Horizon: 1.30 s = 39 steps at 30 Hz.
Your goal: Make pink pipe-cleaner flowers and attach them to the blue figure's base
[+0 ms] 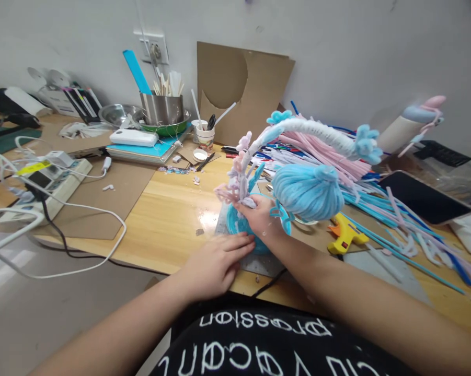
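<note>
A craft piece made of fuzzy pipe cleaners stands near the table's front edge. Its round blue base (237,223) carries a white curved stem (313,127) that arches to the right, with blue flowers (366,143) at its tip. Pink and lilac pipe-cleaner flowers (235,183) cluster at the stem's foot. A blue, ribbed, bell-like pipe-cleaner shape (308,192) is beneath the arch. My right hand (262,216) is closed around the lower stem by the lilac flowers, partly hiding the base. Flat against the base's near left edge, my left hand (219,263) has its fingers stretched out.
A yellow glue gun (347,235) lies right of the base. Bundles of pink, blue and white pipe cleaners (329,151) spread behind it, near a phone (425,196). Leftward are a power strip (47,183) with looping cables and a metal pot (162,108) of sticks. Cardboard (259,78) leans on the wall.
</note>
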{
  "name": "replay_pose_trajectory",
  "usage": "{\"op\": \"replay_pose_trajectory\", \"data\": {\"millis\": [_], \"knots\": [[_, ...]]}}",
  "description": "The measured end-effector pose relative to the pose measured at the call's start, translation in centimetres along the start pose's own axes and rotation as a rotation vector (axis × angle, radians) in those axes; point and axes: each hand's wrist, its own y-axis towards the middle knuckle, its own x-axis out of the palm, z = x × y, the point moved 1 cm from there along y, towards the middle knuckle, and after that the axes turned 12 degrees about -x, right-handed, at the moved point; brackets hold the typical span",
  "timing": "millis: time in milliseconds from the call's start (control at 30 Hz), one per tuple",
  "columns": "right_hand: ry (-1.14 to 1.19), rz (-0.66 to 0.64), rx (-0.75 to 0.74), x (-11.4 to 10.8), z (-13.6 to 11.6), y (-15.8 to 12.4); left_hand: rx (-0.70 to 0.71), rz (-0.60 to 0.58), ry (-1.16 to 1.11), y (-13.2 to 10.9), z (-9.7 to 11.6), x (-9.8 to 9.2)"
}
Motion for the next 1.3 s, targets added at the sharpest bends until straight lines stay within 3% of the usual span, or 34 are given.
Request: {"op": "replay_pose_trajectory", "data": {"millis": [167,300,367,500,567,733,867,967,1167,1300], "knots": [[0.083,-0.086,-0.08,-1.1,0.3,-0.3,0.008,0.048,-0.005,-0.6,-0.1,-0.3],[0.049,-0.11,-0.169,-2.7,0.4,-1.2,-0.151,0.272,-0.063,-0.7,-1.2,-0.8],[0.003,-0.118,-0.2,-3.2,0.4,-1.9,-0.228,0.33,-0.058,-0.4,-1.7,-1.0],[0.004,-0.184,-0.251,-3.4,0.6,-2.5,-0.162,0.245,0.03,0.6,-1.4,-1.0],[0.071,-0.261,-0.351,-3.3,0.8,-2.1,-0.132,0.221,0.082,0.8,-0.8,-0.9],[0.212,-0.523,-0.608,-3.1,1.8,0.4,-0.165,0.313,0.214,0.5,0.9,0.6],[0.213,-0.629,-0.605,-3.4,2.3,2.1,-0.259,0.326,0.295,0.7,1.6,2.3],[0.139,-0.72,-0.55,-4.3,1.3,2.4,-0.337,0.343,0.342,1.1,1.7,3.0],[-0.084,-0.883,-0.543,-5.0,-2.0,2.2,-0.409,0.339,0.333,1.2,2.0,2.8],[-0.172,-0.877,-0.534,-4.3,-2.3,2.0,-0.37,0.345,0.315,0.5,2.0,2.6]]}}
